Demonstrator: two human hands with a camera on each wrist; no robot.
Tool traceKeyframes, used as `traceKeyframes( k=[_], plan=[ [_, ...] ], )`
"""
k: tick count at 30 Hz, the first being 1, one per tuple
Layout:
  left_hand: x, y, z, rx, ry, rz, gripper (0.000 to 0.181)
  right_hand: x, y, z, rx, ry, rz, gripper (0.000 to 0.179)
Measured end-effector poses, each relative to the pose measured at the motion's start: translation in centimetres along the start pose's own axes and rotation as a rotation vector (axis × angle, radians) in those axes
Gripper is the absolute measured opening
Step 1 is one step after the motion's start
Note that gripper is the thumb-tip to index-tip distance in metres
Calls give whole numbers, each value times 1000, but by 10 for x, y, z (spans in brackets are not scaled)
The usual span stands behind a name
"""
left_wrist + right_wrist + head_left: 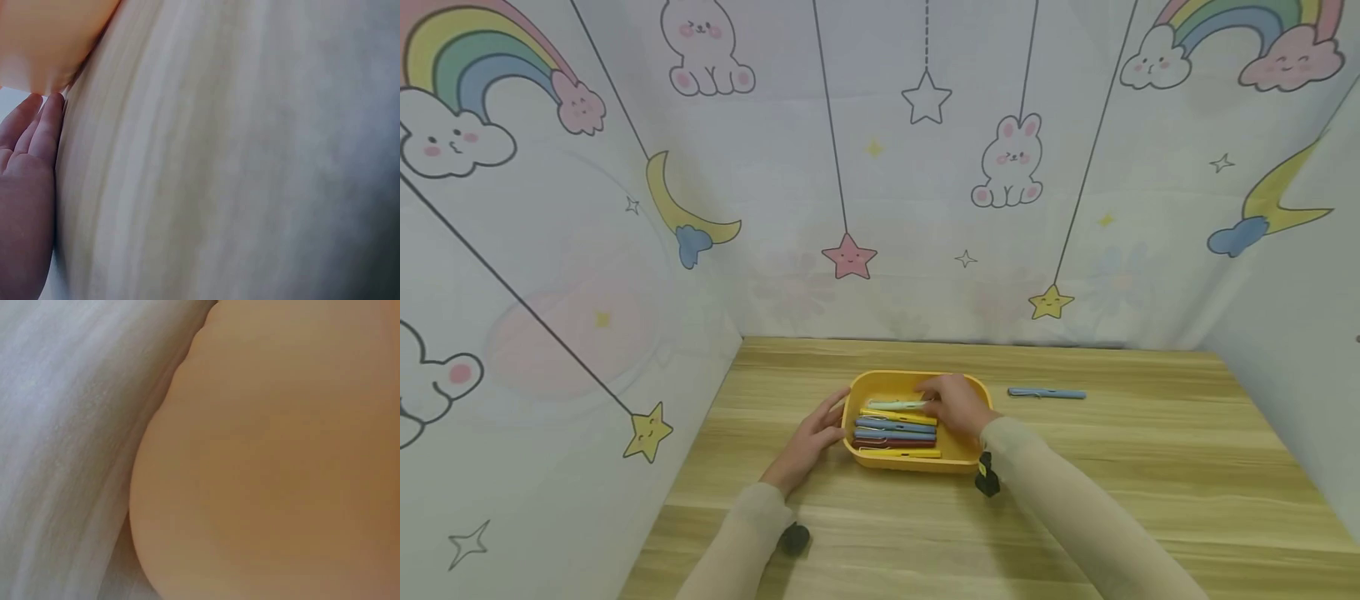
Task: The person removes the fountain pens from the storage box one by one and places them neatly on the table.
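A yellow plastic basket (pixel 917 463) with rounded corners stands on the wooden table. Inside lie several capped pens side by side: yellow, blue and dark red ones, such as the blue pen (pixel 895 425). My right hand (pixel 957 402) reaches over the basket's right side and pinches the right end of a light green pen (pixel 891 405) near the back of the row. Against the basket's left wall rest the extended fingers of my left hand (pixel 808 443); the left wrist view shows these fingers (pixel 47 134) touching the wall. In the right wrist view the basket wall (pixel 269 456) hides my right hand.
Right of the basket, a single blue pen (pixel 1047 393) lies on the wood-grain table (pixel 1120 467). A cloth backdrop (pixel 925 308) with printed stars and rabbits rises behind the table and along its left side.
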State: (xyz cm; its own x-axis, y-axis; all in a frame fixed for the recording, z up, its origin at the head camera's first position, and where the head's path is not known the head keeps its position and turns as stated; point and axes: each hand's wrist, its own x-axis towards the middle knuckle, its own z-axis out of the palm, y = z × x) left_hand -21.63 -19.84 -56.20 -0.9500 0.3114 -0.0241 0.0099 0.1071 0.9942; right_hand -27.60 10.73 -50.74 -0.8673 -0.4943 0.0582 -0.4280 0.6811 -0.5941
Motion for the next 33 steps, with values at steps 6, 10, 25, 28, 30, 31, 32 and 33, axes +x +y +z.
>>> traceKeyframes(
  k=[6,10,25,28,30,31,32,33],
  plan=[
    [0,-1,0,-5,7,-6,69,1,3,-1,32,2,2,34],
    [-1,-2,1,1,13,-7,68,0,4,-3,50,-5,6,36],
    [-1,-2,-1,6,-1,5,68,-5,1,-4,107,120,112,33],
    [0,-2,-1,12,0,10,68,-6,1,-4,111,151,104,32],
    [0,-1,-1,14,-1,11,68,-7,1,-5,130,161,97,32],
    [0,-1,-1,14,-3,11,69,-7,0,-5,143,162,93,33],
    [0,0,-1,14,-5,12,69,-7,0,-5,157,166,92,33],
    [0,0,-1,15,-6,12,68,-8,-1,-5,172,168,92,34]
  ],
)
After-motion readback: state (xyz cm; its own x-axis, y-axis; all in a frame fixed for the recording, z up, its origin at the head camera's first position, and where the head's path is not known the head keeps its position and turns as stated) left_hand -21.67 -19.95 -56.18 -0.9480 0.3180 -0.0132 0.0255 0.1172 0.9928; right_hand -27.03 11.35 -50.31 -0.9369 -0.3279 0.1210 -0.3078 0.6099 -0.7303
